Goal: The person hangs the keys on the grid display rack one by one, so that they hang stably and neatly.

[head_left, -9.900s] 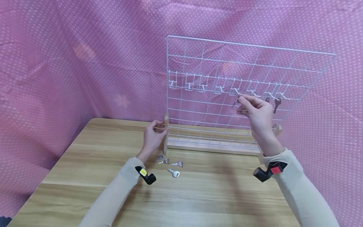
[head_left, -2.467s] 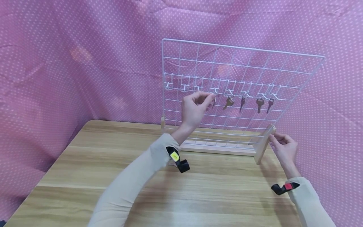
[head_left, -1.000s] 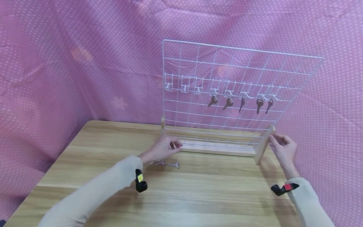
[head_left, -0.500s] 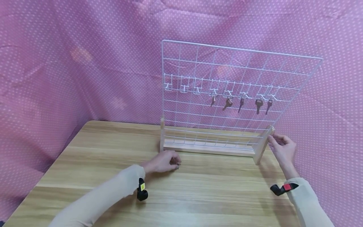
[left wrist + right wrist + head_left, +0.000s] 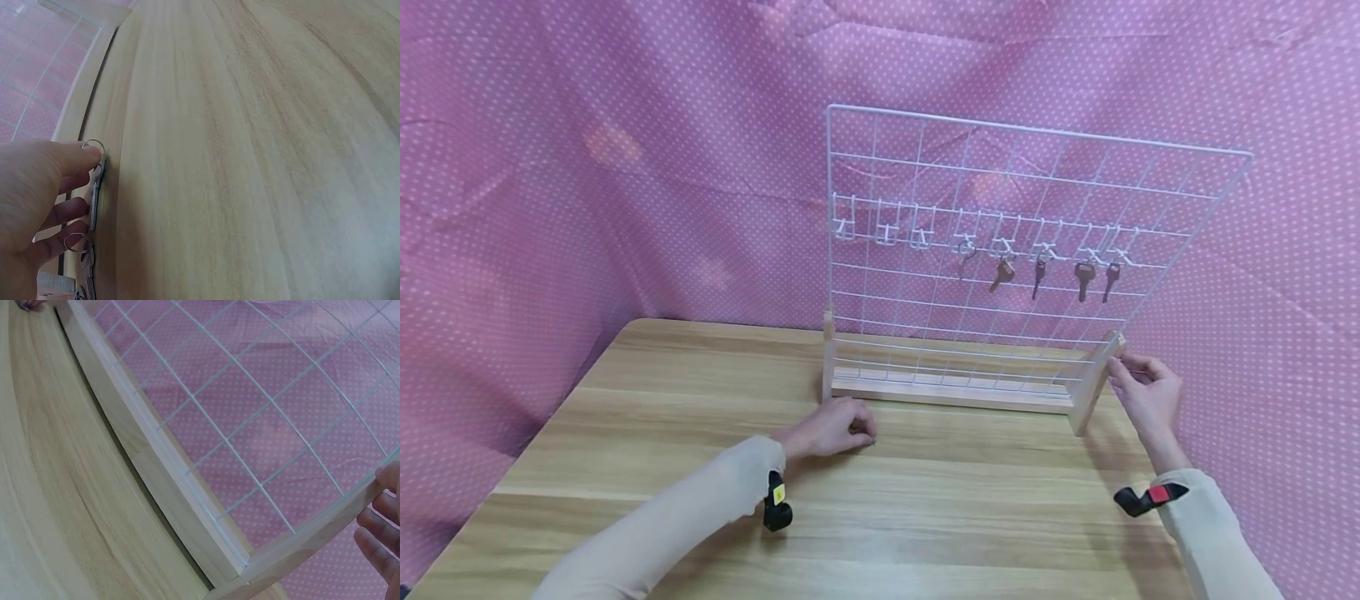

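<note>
Low on the table, my left hand (image 5: pixel 831 427) pinches the ring of a key (image 5: pixel 95 194) between thumb and finger. Another ringed key (image 5: pixel 89 269) lies beside the curled lower fingers. My right hand (image 5: pixel 1152 402) grips the wooden side (image 5: pixel 1093 387) of the stand, thumb in front; its fingers touch the edge in the right wrist view. A white wire grid (image 5: pixel 1037 129) rises from this stand. Several keys, including a broad one (image 5: pixel 1084 279), hang from its right-hand and middle hooks. Three hooks at the left, one being the leftmost (image 5: pixel 844 229), hold no key.
The wooden table (image 5: pixel 925 517) stretches out in front of the stand, whose base bar (image 5: pixel 955 397) crosses near its back edge. A pink dotted cloth (image 5: pixel 700 167) hangs behind and around.
My left hand has come down from the middle hooks to the keys on the table. More keys hang than at first. My right hand has moved from the hooks to the stand's right side.
</note>
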`<action>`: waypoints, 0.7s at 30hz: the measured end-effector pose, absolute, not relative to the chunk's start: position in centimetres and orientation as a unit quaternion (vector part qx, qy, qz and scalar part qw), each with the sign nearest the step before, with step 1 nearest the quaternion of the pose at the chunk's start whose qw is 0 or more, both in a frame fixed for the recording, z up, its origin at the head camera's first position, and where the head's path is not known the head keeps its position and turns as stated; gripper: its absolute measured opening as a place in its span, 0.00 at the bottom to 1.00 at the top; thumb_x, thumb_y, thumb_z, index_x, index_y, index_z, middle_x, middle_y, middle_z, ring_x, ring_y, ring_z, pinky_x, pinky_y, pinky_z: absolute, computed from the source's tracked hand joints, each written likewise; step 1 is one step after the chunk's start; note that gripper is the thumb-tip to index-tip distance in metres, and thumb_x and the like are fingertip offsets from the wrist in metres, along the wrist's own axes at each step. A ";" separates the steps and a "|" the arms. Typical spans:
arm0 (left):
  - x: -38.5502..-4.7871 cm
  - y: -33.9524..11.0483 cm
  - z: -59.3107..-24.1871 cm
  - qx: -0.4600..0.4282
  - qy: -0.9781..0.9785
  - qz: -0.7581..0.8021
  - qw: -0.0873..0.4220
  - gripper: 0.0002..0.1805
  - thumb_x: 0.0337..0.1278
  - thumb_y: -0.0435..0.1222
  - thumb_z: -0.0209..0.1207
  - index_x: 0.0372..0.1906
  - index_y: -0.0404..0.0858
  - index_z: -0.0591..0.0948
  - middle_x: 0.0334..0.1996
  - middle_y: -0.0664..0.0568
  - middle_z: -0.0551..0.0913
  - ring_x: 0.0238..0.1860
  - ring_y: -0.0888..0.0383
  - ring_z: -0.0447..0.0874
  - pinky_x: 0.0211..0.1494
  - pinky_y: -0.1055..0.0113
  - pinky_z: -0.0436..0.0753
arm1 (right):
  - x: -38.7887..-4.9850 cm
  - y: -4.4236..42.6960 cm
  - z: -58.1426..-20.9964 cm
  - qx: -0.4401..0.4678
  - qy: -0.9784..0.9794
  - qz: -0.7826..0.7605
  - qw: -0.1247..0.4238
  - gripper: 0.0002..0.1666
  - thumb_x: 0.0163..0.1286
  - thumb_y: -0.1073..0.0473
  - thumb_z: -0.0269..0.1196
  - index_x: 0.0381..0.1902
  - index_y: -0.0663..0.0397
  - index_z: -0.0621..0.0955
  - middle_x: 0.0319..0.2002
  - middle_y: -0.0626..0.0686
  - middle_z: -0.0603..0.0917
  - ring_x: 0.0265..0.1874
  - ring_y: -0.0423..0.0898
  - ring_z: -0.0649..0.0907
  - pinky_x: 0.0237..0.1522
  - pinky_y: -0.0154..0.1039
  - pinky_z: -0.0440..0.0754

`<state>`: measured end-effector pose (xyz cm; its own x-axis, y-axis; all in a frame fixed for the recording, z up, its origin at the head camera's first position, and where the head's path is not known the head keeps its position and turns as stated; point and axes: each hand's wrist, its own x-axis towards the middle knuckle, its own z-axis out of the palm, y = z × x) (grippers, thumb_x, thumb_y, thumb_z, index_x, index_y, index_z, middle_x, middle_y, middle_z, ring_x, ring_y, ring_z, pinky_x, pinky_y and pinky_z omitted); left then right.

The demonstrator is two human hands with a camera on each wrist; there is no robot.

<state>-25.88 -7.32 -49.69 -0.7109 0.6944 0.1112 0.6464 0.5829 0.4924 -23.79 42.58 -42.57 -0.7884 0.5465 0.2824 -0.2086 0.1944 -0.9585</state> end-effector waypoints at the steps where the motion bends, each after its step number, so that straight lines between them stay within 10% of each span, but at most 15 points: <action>1: -25.9 -7.3 -49.7 0.373 0.888 0.264 0.050 0.04 0.64 0.37 0.71 0.35 0.50 0.88 0.35 0.63 0.89 0.40 0.67 0.83 0.49 0.69 0.83 | -23.8 42.6 -42.6 -0.118 -0.711 0.623 0.304 0.07 0.66 0.71 0.72 0.40 0.58 0.87 0.26 0.36 0.88 0.22 0.30 0.87 0.28 0.23 0.86; 21: -25.2 -7.3 -46.5 0.255 0.829 0.495 0.053 0.03 0.66 0.37 0.70 0.35 0.43 0.89 0.34 0.54 0.90 0.33 0.63 0.81 0.38 0.73 0.81 | -23.7 42.5 -42.3 -0.137 -0.722 0.612 0.292 0.07 0.66 0.69 0.72 0.42 0.58 0.87 0.26 0.34 0.88 0.22 0.30 0.87 0.29 0.23 0.86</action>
